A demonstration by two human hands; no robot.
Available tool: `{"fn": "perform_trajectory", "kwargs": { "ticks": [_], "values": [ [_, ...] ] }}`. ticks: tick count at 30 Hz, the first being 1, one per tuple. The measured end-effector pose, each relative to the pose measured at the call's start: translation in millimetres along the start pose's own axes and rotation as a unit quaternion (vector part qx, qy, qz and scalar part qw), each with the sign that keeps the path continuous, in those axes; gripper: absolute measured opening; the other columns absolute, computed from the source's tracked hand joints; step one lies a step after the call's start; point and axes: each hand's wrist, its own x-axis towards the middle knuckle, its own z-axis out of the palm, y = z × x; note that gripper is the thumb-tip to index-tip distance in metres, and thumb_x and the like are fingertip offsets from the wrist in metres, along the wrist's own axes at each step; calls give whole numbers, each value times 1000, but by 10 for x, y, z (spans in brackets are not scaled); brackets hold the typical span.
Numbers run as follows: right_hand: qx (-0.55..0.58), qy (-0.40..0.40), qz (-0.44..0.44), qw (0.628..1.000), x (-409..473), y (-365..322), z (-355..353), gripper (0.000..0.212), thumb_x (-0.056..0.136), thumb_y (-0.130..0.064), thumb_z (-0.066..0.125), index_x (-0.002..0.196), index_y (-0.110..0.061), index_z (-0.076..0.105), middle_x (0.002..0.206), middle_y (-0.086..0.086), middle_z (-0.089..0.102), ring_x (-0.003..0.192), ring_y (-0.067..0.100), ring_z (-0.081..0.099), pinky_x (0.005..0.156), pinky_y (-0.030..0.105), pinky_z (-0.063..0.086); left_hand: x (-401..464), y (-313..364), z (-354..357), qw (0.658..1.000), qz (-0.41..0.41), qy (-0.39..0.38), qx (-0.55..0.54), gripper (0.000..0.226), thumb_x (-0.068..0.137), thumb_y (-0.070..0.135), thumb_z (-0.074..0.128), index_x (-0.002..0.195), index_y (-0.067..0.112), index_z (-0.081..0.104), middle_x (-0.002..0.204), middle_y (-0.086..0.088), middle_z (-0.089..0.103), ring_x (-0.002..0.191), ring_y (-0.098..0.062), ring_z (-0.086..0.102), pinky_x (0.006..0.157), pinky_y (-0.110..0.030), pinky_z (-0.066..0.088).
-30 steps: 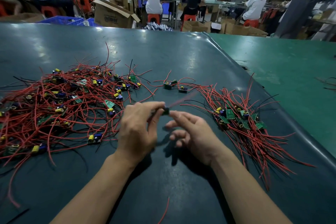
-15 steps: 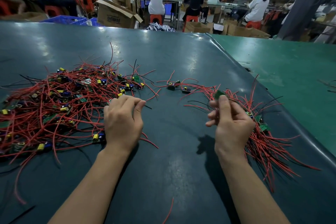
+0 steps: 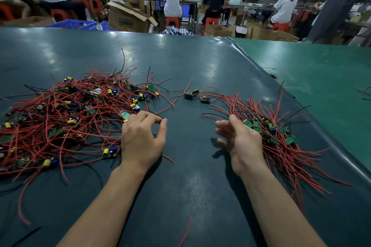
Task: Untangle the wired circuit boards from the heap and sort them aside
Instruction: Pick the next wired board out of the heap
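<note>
Left hand (image 3: 140, 142) rests at the near right edge of the tangled heap of red-wired green circuit boards (image 3: 66, 118), fingers loosely curled with thumb and forefinger tips close together; whether they pinch a wire cannot be told. Right hand (image 3: 241, 142) hovers with fingers relaxed and spread, holding nothing, its back touching the sorted bundle of red-wired boards (image 3: 281, 138) lying at the right on the dark teal table mat (image 3: 190, 186). Two separate small boards with red leads (image 3: 196, 95) lie farther back, between the piles. One loose red wire (image 3: 185, 232) lies near the table's front edge.
</note>
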Motion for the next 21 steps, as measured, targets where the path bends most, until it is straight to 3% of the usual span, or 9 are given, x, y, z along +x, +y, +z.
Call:
{"fn": "perform_trajectory", "kwargs": {
  "ticks": [3,5,9,13,16,18,21],
  "values": [
    [-85,-13,-9,996,5,44,29,25,93,-21,64,73,-8,72,77,5,69,68,14,63,53,25,54,16,-12,16,1000,1,-2,8,9,88,19,71,83,11,71,85,-2,63,87,-27,56,82,-44,43],
    [-91,-5,-14,996,46,44,24,22,93,-17,65,76,-6,71,87,9,68,76,14,61,59,25,56,30,-17,34,1000,-1,-2,14,10,88,20,70,83,12,71,86,-2,64,87,-27,55,82,-43,42],
    [-77,-19,25,997,106,-18,-25,19,94,-14,63,78,-4,67,90,13,61,73,16,61,66,28,57,31,-8,38,999,-21,17,31,10,88,23,69,85,13,72,90,-1,65,92,-28,55,82,-39,36],
    [-42,1,38,998,154,-33,-33,10,94,-11,62,85,-7,62,85,6,59,77,20,61,55,25,57,70,-74,21,986,-102,46,123,21,87,27,64,105,18,69,108,-6,63,106,-32,50,87,-42,35],
    [-26,59,14,998,226,-47,-74,6,96,-12,59,91,-10,57,92,5,55,79,22,61,48,23,55,85,-120,-3,966,-182,-14,182,44,84,35,61,125,18,60,128,-11,56,121,-35,41,98,-47,31],
    [-6,83,-3,997,274,-60,-133,4,97,-12,58,95,-10,55,96,5,53,81,22,61,50,22,56,81,-122,-8,952,-209,-56,216,50,83,41,59,128,17,57,135,-13,51,122,-37,40,99,-47,30],
    [17,58,-2,998,263,-49,-184,3,95,-9,59,93,-7,58,89,3,58,77,21,63,50,22,55,78,-117,-26,948,-211,-72,228,46,85,41,57,123,15,60,133,-13,52,119,-37,43,98,-45,33]
  ]
}}
